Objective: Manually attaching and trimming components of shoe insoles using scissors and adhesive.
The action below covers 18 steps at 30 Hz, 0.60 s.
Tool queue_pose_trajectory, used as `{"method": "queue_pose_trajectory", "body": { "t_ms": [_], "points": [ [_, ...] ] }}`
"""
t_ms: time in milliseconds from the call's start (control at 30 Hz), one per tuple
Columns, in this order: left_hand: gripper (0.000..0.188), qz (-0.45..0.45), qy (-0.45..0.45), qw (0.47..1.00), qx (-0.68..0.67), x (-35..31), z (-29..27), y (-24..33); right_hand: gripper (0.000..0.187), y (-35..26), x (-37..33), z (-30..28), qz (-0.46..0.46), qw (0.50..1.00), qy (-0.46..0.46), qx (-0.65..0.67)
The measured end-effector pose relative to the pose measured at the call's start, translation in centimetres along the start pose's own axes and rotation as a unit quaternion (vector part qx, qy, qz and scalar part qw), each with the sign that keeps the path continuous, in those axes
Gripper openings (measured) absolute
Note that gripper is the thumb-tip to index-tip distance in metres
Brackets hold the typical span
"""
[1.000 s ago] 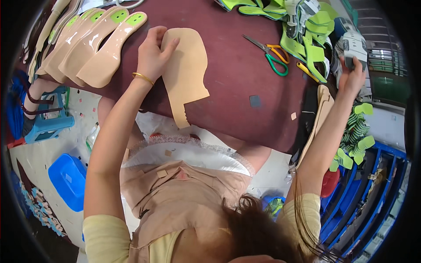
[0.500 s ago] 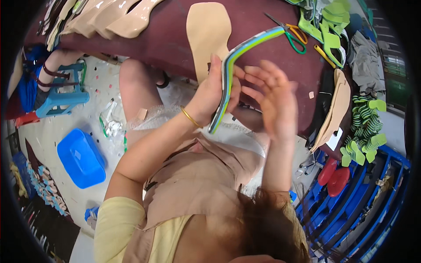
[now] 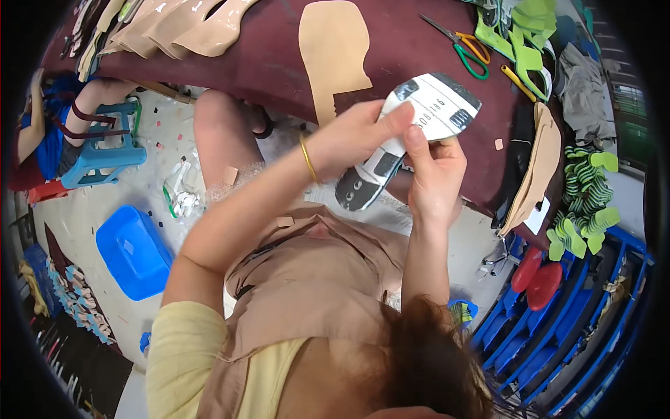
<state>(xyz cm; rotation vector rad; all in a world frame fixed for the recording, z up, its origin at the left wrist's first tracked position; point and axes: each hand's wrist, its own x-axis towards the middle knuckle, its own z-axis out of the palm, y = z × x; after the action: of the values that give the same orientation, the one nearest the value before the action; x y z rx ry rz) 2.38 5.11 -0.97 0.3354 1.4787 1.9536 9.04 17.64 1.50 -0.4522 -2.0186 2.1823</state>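
Note:
Over my lap, a white insole board [image 3: 434, 112] with black patches and printed marks is tilted so its flat face shows. My left hand [image 3: 359, 136], with a gold bangle at the wrist, grips the middle of it, thumb on top. My right hand [image 3: 438, 171] pinches its right edge, also with the thumb on the face. Just beyond, a beige sole-shaped piece [image 3: 333, 42] lies on the dark red table [image 3: 272, 77]. Its lower end is partly hidden behind my left hand.
Scissors [image 3: 466, 52] with green and orange handles lie at the far right, near green pieces [image 3: 527, 42]. More beige pieces [image 3: 206, 31] overlap at the far left. A blue basin [image 3: 132, 251] is on the floor; a blue rack [image 3: 558, 328] stands at right. Another person sits far left.
The insole board has turned from edge-on to show its white face. My right hand, open and apart before, has closed on its edge. My left hand has shifted slightly right.

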Motion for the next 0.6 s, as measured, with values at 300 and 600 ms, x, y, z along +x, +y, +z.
{"method": "queue_pose_trajectory", "body": {
  "t_ms": [300, 600],
  "points": [
    [0.052, 0.035, 0.083, 0.940, -0.328, -2.8, -1.5, -1.4, 0.029, 0.3, -1.8, 1.5, 0.012, 0.987, -0.146, -0.060],
    [0.050, 0.044, 0.057, 0.957, -0.282, -3.1, -1.8, -1.9, 0.009, 0.4, -1.5, 1.0, 0.012, 0.983, -0.122, -0.134]
  ]
}}
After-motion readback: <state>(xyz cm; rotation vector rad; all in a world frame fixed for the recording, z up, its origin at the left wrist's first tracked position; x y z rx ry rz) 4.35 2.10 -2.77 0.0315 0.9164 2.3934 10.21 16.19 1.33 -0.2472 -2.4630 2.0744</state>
